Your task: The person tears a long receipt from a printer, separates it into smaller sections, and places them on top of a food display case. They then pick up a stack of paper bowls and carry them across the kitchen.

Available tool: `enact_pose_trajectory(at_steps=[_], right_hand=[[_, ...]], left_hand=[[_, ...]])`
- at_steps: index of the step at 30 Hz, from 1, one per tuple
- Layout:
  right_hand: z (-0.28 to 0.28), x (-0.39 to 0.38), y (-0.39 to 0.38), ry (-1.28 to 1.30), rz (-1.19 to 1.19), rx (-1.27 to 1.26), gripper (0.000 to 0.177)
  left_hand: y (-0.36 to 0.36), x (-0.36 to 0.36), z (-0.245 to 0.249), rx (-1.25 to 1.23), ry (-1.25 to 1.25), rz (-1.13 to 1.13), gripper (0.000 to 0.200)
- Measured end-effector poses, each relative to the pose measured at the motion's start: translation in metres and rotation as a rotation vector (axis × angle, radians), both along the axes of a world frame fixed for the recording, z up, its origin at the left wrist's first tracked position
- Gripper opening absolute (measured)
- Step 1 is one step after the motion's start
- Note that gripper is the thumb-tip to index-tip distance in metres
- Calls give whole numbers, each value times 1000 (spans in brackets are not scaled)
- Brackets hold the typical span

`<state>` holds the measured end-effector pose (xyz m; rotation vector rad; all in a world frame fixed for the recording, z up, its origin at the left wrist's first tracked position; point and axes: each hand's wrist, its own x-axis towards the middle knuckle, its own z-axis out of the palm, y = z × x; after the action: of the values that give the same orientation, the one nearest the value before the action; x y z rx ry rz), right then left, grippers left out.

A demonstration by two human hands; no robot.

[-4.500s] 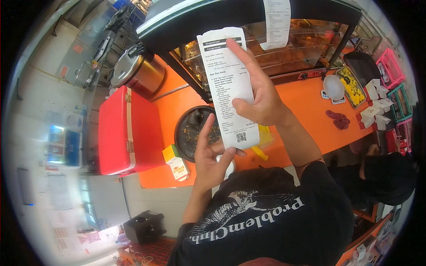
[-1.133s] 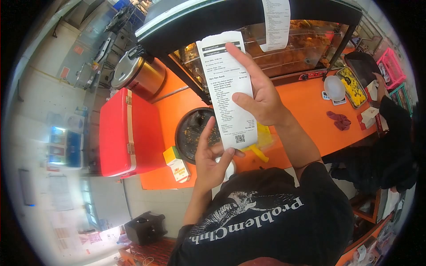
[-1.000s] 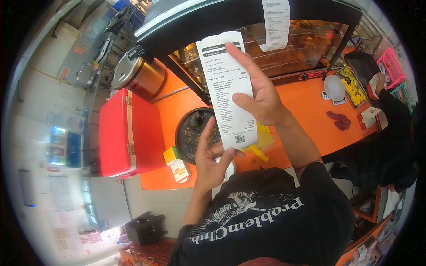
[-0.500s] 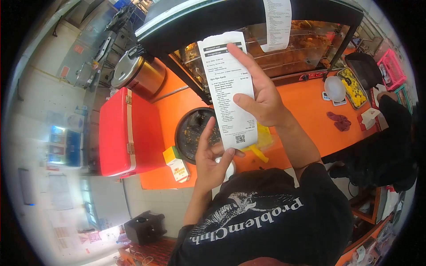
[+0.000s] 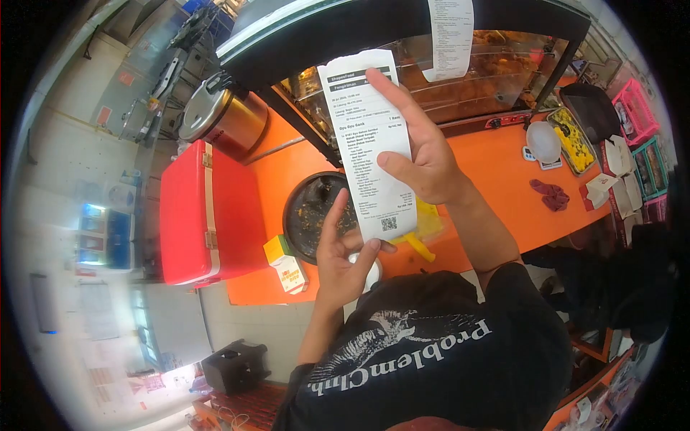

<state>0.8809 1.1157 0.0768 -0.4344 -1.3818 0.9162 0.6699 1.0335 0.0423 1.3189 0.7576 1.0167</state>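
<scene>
A long white printed receipt [image 5: 368,154] is stretched upright in front of me, its text facing up at the camera. Its lower end is pinched by my left hand [image 5: 342,264], with the thumb in front and some fingers hidden behind the paper. Along the right edge grips my right hand [image 5: 425,154], thumb and index finger lying on the printed side. Below the receipt on the orange table are a round black tray [image 5: 305,215] with food bits, partly covered, and a yellow-handled item [image 5: 420,248].
A red cooler box [image 5: 208,215] and a small yellow-and-white carton [image 5: 287,269] stand at left. Behind is a glass food cabinet [image 5: 496,86] with another receipt [image 5: 451,36] hanging on it. A maroon cloth [image 5: 550,195] lies at right, near a person in dark clothes [image 5: 611,280].
At the right, the person in dark clothes has drawn back from the table, uncovering open paper boxes there. My hands and the receipt stay almost in place.
</scene>
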Motion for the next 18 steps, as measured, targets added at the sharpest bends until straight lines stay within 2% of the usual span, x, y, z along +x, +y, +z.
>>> enact_pose_trajectory(at_steps=[18], right_hand=[[-2,0,1,4,32,15,86]], left_hand=[[3,0,-2,10,19,-1,84]])
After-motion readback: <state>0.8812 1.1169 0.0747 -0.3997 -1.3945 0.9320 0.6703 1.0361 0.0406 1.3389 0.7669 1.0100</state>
